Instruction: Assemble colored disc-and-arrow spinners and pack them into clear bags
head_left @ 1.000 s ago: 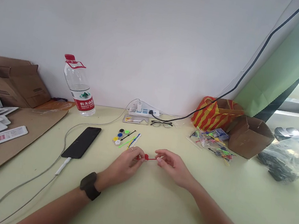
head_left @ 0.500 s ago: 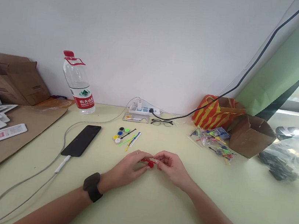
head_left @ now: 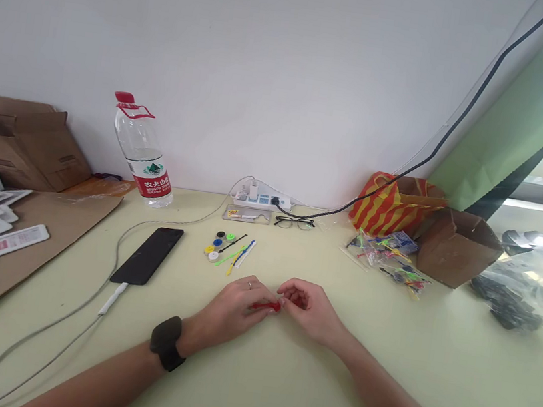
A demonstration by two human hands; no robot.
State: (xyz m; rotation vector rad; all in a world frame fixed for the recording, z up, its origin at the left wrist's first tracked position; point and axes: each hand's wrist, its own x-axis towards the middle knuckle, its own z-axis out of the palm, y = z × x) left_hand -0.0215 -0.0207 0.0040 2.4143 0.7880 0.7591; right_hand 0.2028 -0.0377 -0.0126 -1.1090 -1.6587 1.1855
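Note:
My left hand [head_left: 241, 304], with a ring and a dark wristband, is closed around a small red plastic piece [head_left: 264, 305]. It has a slim part lying along the fingers and a rounded end near the thumb tip. My right hand [head_left: 310, 308] meets it from the right, thumb and forefinger pinched at the rounded end. A bit of red also shows between its curled fingers. Beyond my hands lie several small round plastic discs [head_left: 218, 242] in black, green, blue, yellow and white. Beside them are thin coloured plastic sticks [head_left: 242, 257].
At left are a phone [head_left: 149, 255] on a charging cable, a water bottle [head_left: 150, 166] and cardboard with white cards [head_left: 18, 241]. A power strip [head_left: 264, 200], glasses [head_left: 294, 221] and a clear case [head_left: 246, 214] line the wall. Bagged plastic parts [head_left: 388, 253] and a carton [head_left: 454, 249] stand right.
Both hands have shifted slightly down. The red piece has turned, its rounded end now pointing right between my fingertips rather than hanging below them.

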